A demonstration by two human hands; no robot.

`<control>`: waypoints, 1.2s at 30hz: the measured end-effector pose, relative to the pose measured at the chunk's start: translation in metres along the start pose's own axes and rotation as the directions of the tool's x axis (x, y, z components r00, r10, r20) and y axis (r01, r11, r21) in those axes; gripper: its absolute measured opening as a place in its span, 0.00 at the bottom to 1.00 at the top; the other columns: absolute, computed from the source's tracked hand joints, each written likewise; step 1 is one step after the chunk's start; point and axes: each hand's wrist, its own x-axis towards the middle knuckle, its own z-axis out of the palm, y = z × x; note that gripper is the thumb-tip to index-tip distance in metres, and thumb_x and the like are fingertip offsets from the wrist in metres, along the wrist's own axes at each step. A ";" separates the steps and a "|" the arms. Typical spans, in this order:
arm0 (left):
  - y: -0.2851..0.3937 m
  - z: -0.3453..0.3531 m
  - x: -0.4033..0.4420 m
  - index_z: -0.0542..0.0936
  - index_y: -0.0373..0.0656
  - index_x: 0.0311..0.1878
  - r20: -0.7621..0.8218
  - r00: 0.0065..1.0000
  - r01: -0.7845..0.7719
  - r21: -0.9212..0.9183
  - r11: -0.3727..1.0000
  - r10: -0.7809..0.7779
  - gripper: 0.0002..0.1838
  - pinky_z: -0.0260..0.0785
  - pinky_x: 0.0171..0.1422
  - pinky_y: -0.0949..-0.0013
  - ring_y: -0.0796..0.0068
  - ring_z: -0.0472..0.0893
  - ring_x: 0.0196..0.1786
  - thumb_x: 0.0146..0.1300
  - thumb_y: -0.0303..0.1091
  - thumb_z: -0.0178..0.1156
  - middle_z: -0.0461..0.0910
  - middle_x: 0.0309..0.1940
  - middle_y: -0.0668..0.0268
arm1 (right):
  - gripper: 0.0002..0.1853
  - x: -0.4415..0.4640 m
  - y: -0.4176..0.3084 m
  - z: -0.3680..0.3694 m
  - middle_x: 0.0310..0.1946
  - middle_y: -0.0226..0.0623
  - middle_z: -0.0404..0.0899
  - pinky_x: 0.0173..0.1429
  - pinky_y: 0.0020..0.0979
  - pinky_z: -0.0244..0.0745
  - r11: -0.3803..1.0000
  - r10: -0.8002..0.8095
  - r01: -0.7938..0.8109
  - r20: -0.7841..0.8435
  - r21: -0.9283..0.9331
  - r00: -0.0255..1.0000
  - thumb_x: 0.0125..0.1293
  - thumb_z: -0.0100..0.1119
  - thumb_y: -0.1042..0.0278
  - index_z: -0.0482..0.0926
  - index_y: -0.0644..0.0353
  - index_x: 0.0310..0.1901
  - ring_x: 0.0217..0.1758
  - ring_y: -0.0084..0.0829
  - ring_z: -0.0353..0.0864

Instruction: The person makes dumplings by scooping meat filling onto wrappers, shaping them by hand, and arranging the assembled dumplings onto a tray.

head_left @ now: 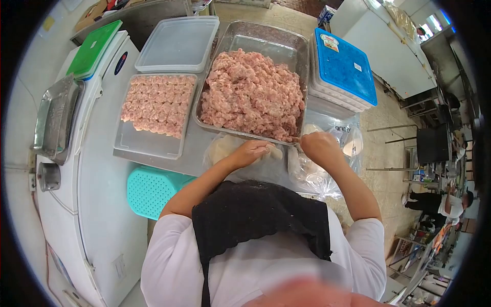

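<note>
A deep metal tray [266,38] holds a big mound of ground meat [250,94]. Just below its front edge, my left hand [251,153] is curled around a pale dough wrapper [274,153], partly hidden by the fingers. My right hand [318,146] is closed at the tray's front right corner, touching or nearly touching the meat there; what its fingers grip is too small to make out. To the left, a clear plastic container [146,148] bears close rows of meat-filled dumplings [157,102], its front part bare. Pale dough in plastic bags [302,166] lies under and beside my hands.
Behind the dumplings stands a lidded clear container [178,43]. Stacked containers with a blue lid [345,66] stand at the right. A turquoise perforated stool or basket [153,192] is below the table's left edge, beside a white freezer [110,169]. Another person [450,204] stands far right.
</note>
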 end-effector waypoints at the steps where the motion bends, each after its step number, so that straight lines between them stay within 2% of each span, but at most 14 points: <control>1: -0.001 -0.002 0.000 0.80 0.38 0.48 -0.016 0.999 -0.040 -0.067 0.997 0.039 0.14 0.68 0.51 0.73 0.78 0.77 0.43 0.68 0.39 0.56 0.82 0.40 0.68 | 0.15 0.001 -0.001 0.000 0.23 0.49 0.80 0.34 0.43 0.78 0.999 0.026 -0.027 0.023 0.021 0.999 0.65 0.51 0.63 0.80 0.62 0.25 0.29 0.47 0.83; 4: 0.014 -0.009 -0.009 0.81 0.38 0.48 0.034 0.998 0.057 0.012 0.998 -0.057 0.13 0.69 0.50 0.70 0.74 0.78 0.42 0.67 0.35 0.56 0.83 0.40 0.67 | 0.19 0.003 -0.008 -0.004 0.26 0.51 0.80 0.38 0.44 0.77 0.951 0.147 -0.152 0.040 0.269 0.988 0.68 0.50 0.58 0.79 0.64 0.26 0.35 0.50 0.82; 7: 0.019 -0.025 -0.018 0.80 0.35 0.51 0.101 0.986 0.141 -0.055 0.989 -0.134 0.14 0.70 0.53 0.72 0.77 0.78 0.47 0.70 0.33 0.52 0.82 0.46 0.66 | 0.20 0.010 -0.017 -0.003 0.28 0.49 0.81 0.41 0.45 0.75 0.889 0.216 -0.248 0.124 0.384 0.968 0.71 0.50 0.55 0.81 0.63 0.29 0.37 0.52 0.80; 8: 0.014 -0.030 -0.019 0.80 0.35 0.51 0.050 0.990 0.143 -0.215 0.966 -0.135 0.14 0.71 0.54 0.70 0.75 0.79 0.47 0.70 0.33 0.52 0.82 0.46 0.64 | 0.20 0.013 -0.019 -0.002 0.30 0.50 0.81 0.41 0.44 0.75 0.838 0.244 -0.253 0.083 0.483 0.966 0.70 0.51 0.55 0.81 0.63 0.31 0.37 0.51 0.81; 10: 0.013 -0.040 -0.021 0.80 0.34 0.51 -0.048 0.986 0.112 -0.512 0.852 -0.158 0.15 0.72 0.55 0.68 0.72 0.80 0.48 0.70 0.34 0.52 0.82 0.46 0.62 | 0.19 0.017 -0.021 -0.003 0.33 0.50 0.82 0.42 0.41 0.75 0.708 0.310 -0.239 0.011 0.664 0.951 0.70 0.53 0.55 0.83 0.64 0.37 0.38 0.48 0.82; 13: 0.049 -0.048 -0.007 0.75 0.35 0.57 -0.210 0.958 -0.009 -0.700 0.714 -0.194 0.18 0.70 0.62 0.62 0.69 0.77 0.56 0.70 0.37 0.51 0.79 0.53 0.62 | 0.18 0.027 -0.029 -0.015 0.38 0.51 0.83 0.46 0.36 0.75 0.556 0.412 -0.101 -0.168 0.825 0.895 0.69 0.56 0.56 0.82 0.66 0.44 0.41 0.44 0.83; 17: 0.100 -0.059 0.025 0.69 0.37 0.62 -0.327 0.935 -0.270 -0.907 0.324 -0.136 0.24 0.67 0.67 0.53 0.63 0.75 0.60 0.74 0.46 0.44 0.75 0.56 0.57 | 0.17 0.052 -0.046 -0.014 0.45 0.51 0.82 0.50 0.34 0.75 0.460 0.459 -0.026 -0.213 0.887 0.862 0.70 0.55 0.59 0.80 0.66 0.49 0.45 0.43 0.83; 20: 0.112 -0.073 0.035 0.67 0.37 0.63 -0.383 0.918 -0.362 -0.916 0.171 -0.104 0.29 0.66 0.67 0.50 0.59 0.74 0.60 0.74 0.53 0.39 0.74 0.56 0.56 | 0.16 0.068 -0.060 0.002 0.44 0.50 0.81 0.48 0.38 0.76 0.718 0.340 0.068 -0.435 0.693 0.834 0.68 0.56 0.61 0.80 0.66 0.49 0.43 0.47 0.82; 23: 0.103 -0.089 0.039 0.66 0.34 0.64 -0.434 0.886 -0.404 -0.896 0.185 -0.165 0.35 0.64 0.68 0.47 0.55 0.71 0.63 0.72 0.59 0.37 0.73 0.57 0.54 | 0.13 0.049 -0.050 -0.041 0.40 0.49 0.81 0.43 0.42 0.77 0.860 0.236 -0.085 -0.244 0.503 0.940 0.65 0.58 0.69 0.79 0.66 0.48 0.41 0.51 0.81; 26: 0.102 -0.095 0.038 0.68 0.37 0.63 -0.489 0.828 -0.417 -0.864 0.281 -0.275 0.36 0.64 0.67 0.46 0.54 0.75 0.57 0.71 0.62 0.39 0.73 0.55 0.54 | 0.12 0.035 -0.068 -0.086 0.40 0.49 0.81 0.43 0.45 0.77 0.902 0.317 -0.245 -0.159 0.355 0.935 0.65 0.57 0.68 0.79 0.62 0.48 0.41 0.53 0.80; 29: 0.135 -0.086 0.039 0.70 0.37 0.60 -0.451 0.843 -0.395 -0.889 0.233 -0.292 0.35 0.67 0.63 0.49 0.58 0.77 0.49 0.70 0.63 0.40 0.76 0.50 0.55 | 0.13 0.046 -0.058 -0.037 0.36 0.45 0.79 0.38 0.45 0.77 0.927 0.155 -0.011 -0.358 0.374 0.921 0.65 0.55 0.66 0.77 0.58 0.50 0.38 0.48 0.81; 32: 0.124 -0.090 0.041 0.72 0.36 0.56 -0.459 0.842 -0.390 -0.881 0.266 -0.285 0.35 0.68 0.61 0.51 0.62 0.77 0.44 0.69 0.63 0.43 0.77 0.45 0.57 | 0.13 0.032 -0.061 -0.096 0.36 0.44 0.79 0.38 0.45 0.77 0.952 0.245 -0.209 -0.147 0.223 0.958 0.63 0.56 0.69 0.77 0.59 0.50 0.37 0.47 0.81; 35: 0.110 -0.091 0.045 0.75 0.36 0.50 -0.446 0.873 -0.353 -0.856 0.377 -0.196 0.30 0.71 0.58 0.54 0.63 0.77 0.46 0.72 0.59 0.43 0.78 0.44 0.58 | 0.15 0.031 -0.071 -0.091 0.36 0.44 0.79 0.40 0.44 0.77 0.961 0.213 -0.127 -0.371 0.244 0.904 0.63 0.56 0.70 0.76 0.59 0.52 0.37 0.47 0.81; 36: 0.111 -0.090 0.047 0.75 0.36 0.49 -0.459 0.867 -0.374 -0.856 0.358 -0.192 0.29 0.71 0.58 0.56 0.64 0.77 0.45 0.72 0.58 0.44 0.78 0.43 0.58 | 0.15 0.033 -0.067 -0.083 0.40 0.46 0.79 0.44 0.43 0.77 0.953 0.200 -0.111 -0.310 0.283 0.929 0.65 0.55 0.68 0.77 0.59 0.52 0.41 0.48 0.81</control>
